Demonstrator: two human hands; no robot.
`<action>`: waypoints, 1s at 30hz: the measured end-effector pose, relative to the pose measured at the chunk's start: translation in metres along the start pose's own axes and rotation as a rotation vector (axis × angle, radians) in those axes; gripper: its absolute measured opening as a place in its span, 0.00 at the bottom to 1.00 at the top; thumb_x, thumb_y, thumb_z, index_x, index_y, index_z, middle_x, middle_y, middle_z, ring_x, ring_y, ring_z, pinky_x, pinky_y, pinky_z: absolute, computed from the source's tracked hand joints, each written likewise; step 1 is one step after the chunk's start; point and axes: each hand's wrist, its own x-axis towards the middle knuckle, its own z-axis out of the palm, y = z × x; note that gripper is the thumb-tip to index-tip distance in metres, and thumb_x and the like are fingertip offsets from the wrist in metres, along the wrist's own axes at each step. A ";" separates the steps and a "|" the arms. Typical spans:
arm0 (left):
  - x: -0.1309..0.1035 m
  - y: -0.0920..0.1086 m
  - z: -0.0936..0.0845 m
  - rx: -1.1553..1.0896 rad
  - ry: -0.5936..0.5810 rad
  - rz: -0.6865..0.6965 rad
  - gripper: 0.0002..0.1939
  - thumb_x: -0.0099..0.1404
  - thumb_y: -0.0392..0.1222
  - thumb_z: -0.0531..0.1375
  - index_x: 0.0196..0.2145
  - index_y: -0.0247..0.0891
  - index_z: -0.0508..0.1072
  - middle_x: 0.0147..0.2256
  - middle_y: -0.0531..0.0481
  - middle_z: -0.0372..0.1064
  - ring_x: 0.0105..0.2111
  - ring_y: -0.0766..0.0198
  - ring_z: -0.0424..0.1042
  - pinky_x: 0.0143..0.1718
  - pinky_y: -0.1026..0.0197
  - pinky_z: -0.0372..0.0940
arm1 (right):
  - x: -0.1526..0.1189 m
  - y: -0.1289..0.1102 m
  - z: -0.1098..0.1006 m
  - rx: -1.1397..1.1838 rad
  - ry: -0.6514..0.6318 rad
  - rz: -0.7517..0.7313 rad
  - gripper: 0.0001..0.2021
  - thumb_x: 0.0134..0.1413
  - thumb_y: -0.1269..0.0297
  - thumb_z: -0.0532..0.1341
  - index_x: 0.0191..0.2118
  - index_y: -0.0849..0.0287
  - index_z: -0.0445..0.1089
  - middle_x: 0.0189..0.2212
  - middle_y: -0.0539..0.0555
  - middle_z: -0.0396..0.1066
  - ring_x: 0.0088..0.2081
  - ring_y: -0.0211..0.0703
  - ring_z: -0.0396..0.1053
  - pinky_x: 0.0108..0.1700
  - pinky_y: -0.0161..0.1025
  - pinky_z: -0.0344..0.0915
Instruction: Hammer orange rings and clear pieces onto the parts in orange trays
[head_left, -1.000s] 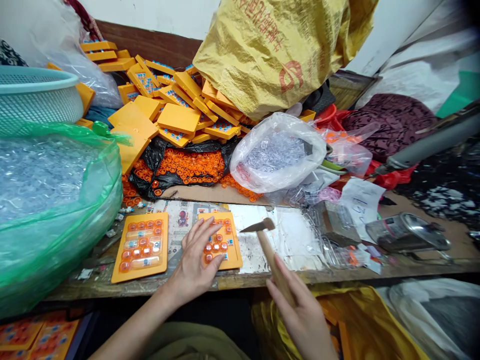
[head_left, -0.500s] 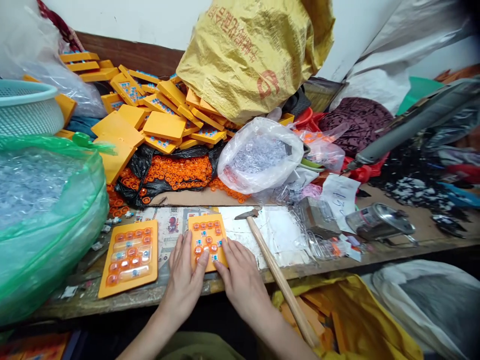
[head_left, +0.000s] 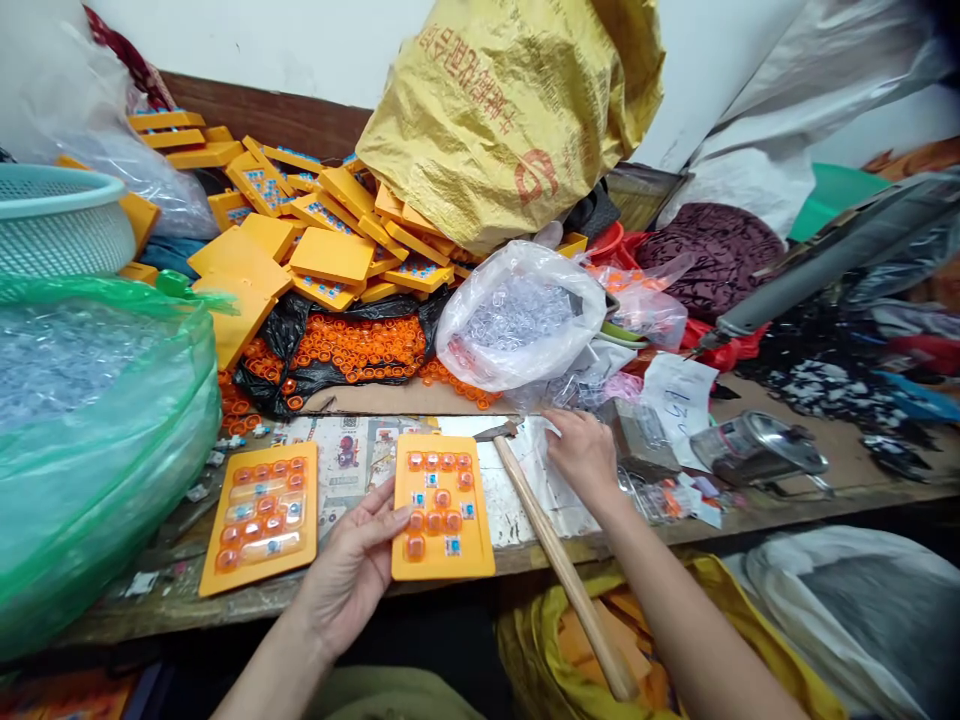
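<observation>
My left hand [head_left: 364, 555] grips the left edge of an orange-yellow panel [head_left: 476, 500], thumb on top, and holds it tilted up at the bench's front edge. The panel carries clear orange keycaps [head_left: 442, 520] and small white-and-blue switches [head_left: 453, 547] without caps. My right hand [head_left: 585, 460] is over the white sheet, near the clear plastic pieces, fingers curved and apart with nothing visible in them. Between the panel and that hand lies a hammer [head_left: 555, 550], its handle jutting past the bench edge. A similar panel [head_left: 304, 560], with long clear caps as well, lies at the left.
Behind are a black bag of orange caps [head_left: 360, 345], a white bag of clear pieces [head_left: 517, 310] and piled orange panels [head_left: 330, 255]. A green bag [head_left: 150, 480] crowds the left. A metal block [head_left: 641, 440] and metal canister [head_left: 757, 455] stand right.
My right hand has left the panel and moved right and back, past the hammer head. My left hand has lifted and tilted the panel, shifting it slightly right.
</observation>
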 end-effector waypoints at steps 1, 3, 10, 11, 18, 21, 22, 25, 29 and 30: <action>-0.003 -0.001 -0.002 -0.050 -0.032 -0.029 0.27 0.57 0.25 0.61 0.55 0.31 0.64 0.44 0.39 0.75 0.42 0.53 0.76 0.46 0.52 0.72 | 0.009 0.007 0.000 -0.010 -0.001 -0.002 0.15 0.52 0.76 0.54 0.41 0.63 0.77 0.44 0.66 0.74 0.52 0.60 0.64 0.54 0.59 0.53; -0.007 -0.003 -0.007 -0.143 -0.072 -0.072 0.26 0.58 0.25 0.60 0.55 0.31 0.64 0.42 0.39 0.76 0.42 0.53 0.76 0.48 0.51 0.70 | 0.019 0.013 0.002 0.001 -0.014 -0.020 0.15 0.50 0.78 0.54 0.36 0.62 0.78 0.38 0.64 0.76 0.50 0.59 0.64 0.53 0.57 0.53; -0.008 -0.009 -0.005 -0.193 0.008 -0.073 0.24 0.60 0.25 0.57 0.54 0.33 0.64 0.44 0.40 0.75 0.41 0.55 0.77 0.48 0.49 0.70 | -0.030 -0.044 -0.010 0.262 -0.031 -0.032 0.18 0.60 0.63 0.52 0.52 0.60 0.70 0.32 0.55 0.71 0.35 0.43 0.70 0.38 0.41 0.68; -0.008 -0.010 -0.004 -0.173 0.020 -0.061 0.24 0.60 0.25 0.57 0.54 0.33 0.64 0.44 0.40 0.75 0.41 0.55 0.77 0.47 0.50 0.70 | -0.043 -0.058 -0.013 0.350 -0.065 -0.043 0.19 0.60 0.59 0.53 0.53 0.59 0.70 0.31 0.53 0.71 0.32 0.41 0.71 0.36 0.39 0.68; -0.014 -0.013 -0.001 -0.080 -0.031 0.042 0.26 0.60 0.30 0.60 0.57 0.38 0.63 0.48 0.43 0.73 0.47 0.55 0.73 0.52 0.53 0.66 | -0.087 -0.122 -0.016 0.850 -0.167 -0.120 0.05 0.53 0.65 0.63 0.31 0.57 0.76 0.29 0.52 0.75 0.31 0.41 0.73 0.33 0.35 0.70; -0.018 -0.016 0.001 -0.049 -0.050 0.130 0.25 0.61 0.35 0.62 0.55 0.39 0.64 0.50 0.44 0.72 0.50 0.54 0.71 0.53 0.55 0.65 | -0.091 -0.127 -0.007 0.799 -0.122 -0.210 0.05 0.55 0.67 0.61 0.32 0.56 0.76 0.30 0.52 0.76 0.33 0.41 0.73 0.36 0.38 0.70; -0.018 -0.018 0.001 -0.032 -0.053 0.162 0.25 0.60 0.37 0.63 0.55 0.39 0.65 0.51 0.44 0.71 0.50 0.54 0.71 0.53 0.55 0.65 | -0.093 -0.128 -0.004 0.783 -0.093 -0.240 0.06 0.55 0.68 0.61 0.33 0.55 0.76 0.30 0.53 0.76 0.33 0.41 0.73 0.37 0.39 0.70; -0.017 -0.025 0.002 0.022 -0.063 0.240 0.27 0.58 0.39 0.65 0.54 0.39 0.65 0.51 0.44 0.71 0.51 0.54 0.71 0.52 0.56 0.65 | -0.104 -0.131 0.005 0.746 0.032 -0.308 0.08 0.56 0.71 0.60 0.35 0.54 0.77 0.29 0.53 0.74 0.33 0.41 0.71 0.35 0.39 0.68; -0.014 -0.032 0.002 0.106 -0.048 0.298 0.27 0.58 0.41 0.66 0.54 0.39 0.64 0.49 0.43 0.73 0.50 0.53 0.71 0.51 0.55 0.67 | -0.116 -0.132 0.015 0.659 0.320 -0.166 0.04 0.49 0.68 0.65 0.32 0.53 0.75 0.39 0.55 0.67 0.43 0.46 0.67 0.43 0.43 0.65; -0.014 -0.033 0.002 0.135 -0.032 0.314 0.27 0.58 0.42 0.66 0.54 0.38 0.65 0.48 0.43 0.73 0.50 0.53 0.71 0.51 0.56 0.67 | -0.116 -0.132 0.016 0.693 0.333 -0.062 0.07 0.46 0.66 0.67 0.35 0.53 0.73 0.42 0.55 0.66 0.46 0.48 0.66 0.46 0.45 0.64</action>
